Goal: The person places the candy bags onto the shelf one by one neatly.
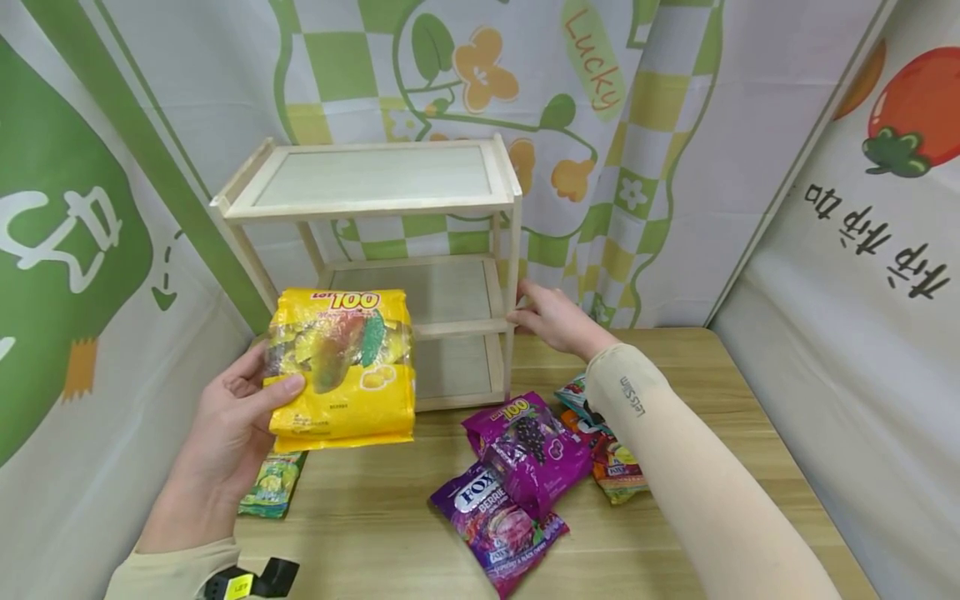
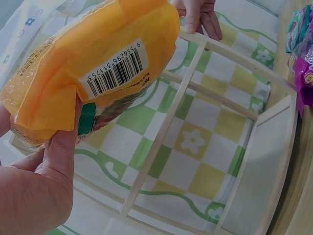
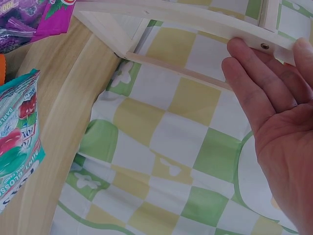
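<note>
My left hand (image 1: 232, 417) grips a yellow bag of mango candy (image 1: 341, 367) by its left side, thumb across the front. In the left wrist view the bag's orange underside (image 2: 115, 63) shows a barcode. The bag is held up before the left part of a pale wooden shelf rack (image 1: 367, 206). At the rack's right front post, my right hand (image 1: 558, 319) holds on, thumb in front. The right wrist view has the right hand's fingers (image 3: 259, 88) lying along the post (image 3: 205, 17) near a screw hole.
On the wooden table (image 1: 360, 517) lie a purple grape candy bag (image 1: 528, 450), a dark purple berry candy bag (image 1: 498, 529) and an orange bag (image 1: 618, 467). A teal bag (image 3: 19, 132) is by the right forearm; a green bag (image 1: 273, 485) is at left. Printed curtains (image 1: 682, 167) surround the table.
</note>
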Demonstrator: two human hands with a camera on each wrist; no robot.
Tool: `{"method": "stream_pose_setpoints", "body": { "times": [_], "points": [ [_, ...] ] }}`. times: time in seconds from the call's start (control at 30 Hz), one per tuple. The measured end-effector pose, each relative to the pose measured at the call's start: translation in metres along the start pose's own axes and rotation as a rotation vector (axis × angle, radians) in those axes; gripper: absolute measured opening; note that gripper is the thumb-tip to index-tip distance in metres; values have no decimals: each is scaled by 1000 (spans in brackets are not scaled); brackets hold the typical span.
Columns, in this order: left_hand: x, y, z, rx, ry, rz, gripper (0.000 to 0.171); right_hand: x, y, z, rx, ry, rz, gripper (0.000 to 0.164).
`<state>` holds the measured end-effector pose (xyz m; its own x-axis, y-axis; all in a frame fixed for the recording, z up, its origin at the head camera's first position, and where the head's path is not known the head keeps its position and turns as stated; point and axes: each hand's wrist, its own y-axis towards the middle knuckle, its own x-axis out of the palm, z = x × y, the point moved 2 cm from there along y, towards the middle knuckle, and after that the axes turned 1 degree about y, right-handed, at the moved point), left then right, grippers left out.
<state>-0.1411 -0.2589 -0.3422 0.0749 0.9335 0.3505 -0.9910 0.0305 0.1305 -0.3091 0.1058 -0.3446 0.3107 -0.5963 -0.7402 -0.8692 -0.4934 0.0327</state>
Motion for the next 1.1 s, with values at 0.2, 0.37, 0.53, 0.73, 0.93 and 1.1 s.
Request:
{"method": "stream_pose_setpoints", "body": {
  "times": [0.2, 0.37, 0.53, 0.73, 0.93, 1.1],
  "points": [
    [1, 0, 4, 12, 2, 14, 53, -1, -1, -1, -2, -3, 1, 19],
    [2, 1, 8, 34, -26, 23, 52, 0, -1, -1, 2, 1, 0, 18],
    [3, 2, 11, 58, -43, 24, 53, 0, -1, 0, 3, 1, 1, 18],
    [5, 2, 12, 92, -59, 33, 53, 0, -1, 0, -2, 5, -1, 19],
    [6, 2, 14, 108, -83, 48, 54, 0, -1, 0, -5, 9, -2, 20],
    [7, 2, 17, 127, -111, 58, 54, 0, 0, 1, -13, 7, 4, 19]
  ]
}}
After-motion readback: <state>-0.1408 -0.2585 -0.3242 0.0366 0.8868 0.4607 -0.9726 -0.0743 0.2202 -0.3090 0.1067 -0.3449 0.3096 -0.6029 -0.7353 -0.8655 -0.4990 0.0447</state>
